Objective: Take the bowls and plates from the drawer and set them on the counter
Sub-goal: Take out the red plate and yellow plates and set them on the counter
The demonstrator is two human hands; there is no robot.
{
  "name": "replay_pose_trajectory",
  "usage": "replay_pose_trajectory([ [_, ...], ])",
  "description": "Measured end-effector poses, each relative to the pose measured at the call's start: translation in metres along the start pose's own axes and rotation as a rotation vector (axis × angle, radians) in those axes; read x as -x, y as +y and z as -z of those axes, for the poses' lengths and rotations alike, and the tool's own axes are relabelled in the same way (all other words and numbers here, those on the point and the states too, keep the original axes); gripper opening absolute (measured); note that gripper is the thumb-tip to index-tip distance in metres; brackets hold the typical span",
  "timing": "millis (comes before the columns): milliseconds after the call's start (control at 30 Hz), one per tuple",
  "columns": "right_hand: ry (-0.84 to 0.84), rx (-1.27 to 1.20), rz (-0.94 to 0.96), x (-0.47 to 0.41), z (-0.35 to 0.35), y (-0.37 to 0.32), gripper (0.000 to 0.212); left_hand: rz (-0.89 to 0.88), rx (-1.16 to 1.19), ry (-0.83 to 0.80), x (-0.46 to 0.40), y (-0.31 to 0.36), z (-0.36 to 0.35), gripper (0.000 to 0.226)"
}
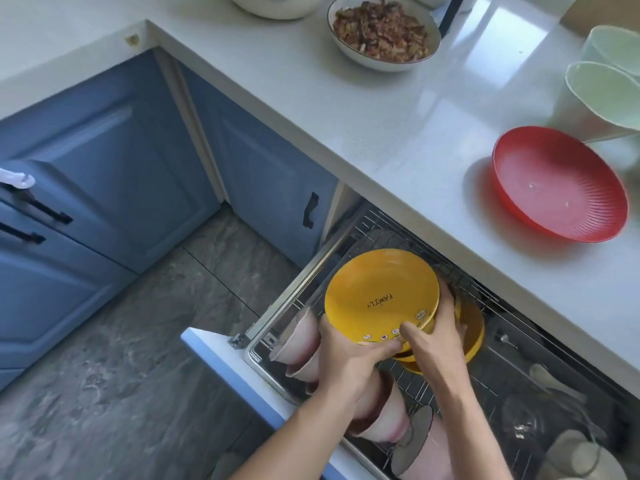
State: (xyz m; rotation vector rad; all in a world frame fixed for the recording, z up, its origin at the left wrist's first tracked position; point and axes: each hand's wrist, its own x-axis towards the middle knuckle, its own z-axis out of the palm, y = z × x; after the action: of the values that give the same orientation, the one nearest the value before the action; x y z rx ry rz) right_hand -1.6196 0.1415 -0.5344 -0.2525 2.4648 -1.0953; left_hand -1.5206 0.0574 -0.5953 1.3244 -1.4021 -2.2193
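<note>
Hands meet at the near edge of a round yellow plate [381, 296]. The left hand [349, 358] holds the plate's near rim, fingers curled under it and thumb on top. The right hand [436, 341] grips the plate's right side, thumb on the rim and fingers wrapped behind. The plate is smooth and shiny, tipped up toward the camera, with the word FAMILY and small stickers printed on it. It sits above the open drawer [221, 355], not on the counter.

Just behind and under it are more yellow plates [474, 337], standing on edge in the drawer's wire rack [408, 379]. The rack is made of thin silver metal bars. On the left of the rack, pink bowls [298, 337] with darker rims lie on their sides in a row. More pale dishes and a spoon lie to the right, but they are blurry.

The drawer front is blue with a white top edge. Above it runs the white counter [381, 126], smooth and glossy. A red bowl [561, 185] with fine ridges sits on the counter at the right. Farther away stands a white bowl of brown food [382, 29]. Pale green bowls [606, 88] are at the far right. Blue cabinet doors [114, 161] with black handles fill the left, over a grey stone-look floor [121, 358].
</note>
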Motion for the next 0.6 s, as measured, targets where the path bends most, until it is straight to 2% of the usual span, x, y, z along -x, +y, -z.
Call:
replay_pose_trajectory([
  [133, -0.042, -0.273, 0.003, 0.041, -0.004, -0.015, 0.092, -0.074, -0.173, 0.099, 0.046, 0.034, 0.028, 0.097],
  [267, -0.042, -0.444, 0.069, 0.076, 0.001, -0.036, 0.095, -0.164, -0.216, 0.114, 0.083, 0.059, 0.049, 0.121],
  [433, 0.024, -0.576, 0.137, 0.107, 0.035, -0.054, 0.095, -0.282, -0.235, 0.008, 0.124, 0.097, 0.043, 0.120],
  [600, 0.084, -0.704, 0.178, 0.134, 0.092, -0.060, 0.093, -0.438, -0.276, -0.118, 0.159, 0.133, 0.004, 0.112],
])
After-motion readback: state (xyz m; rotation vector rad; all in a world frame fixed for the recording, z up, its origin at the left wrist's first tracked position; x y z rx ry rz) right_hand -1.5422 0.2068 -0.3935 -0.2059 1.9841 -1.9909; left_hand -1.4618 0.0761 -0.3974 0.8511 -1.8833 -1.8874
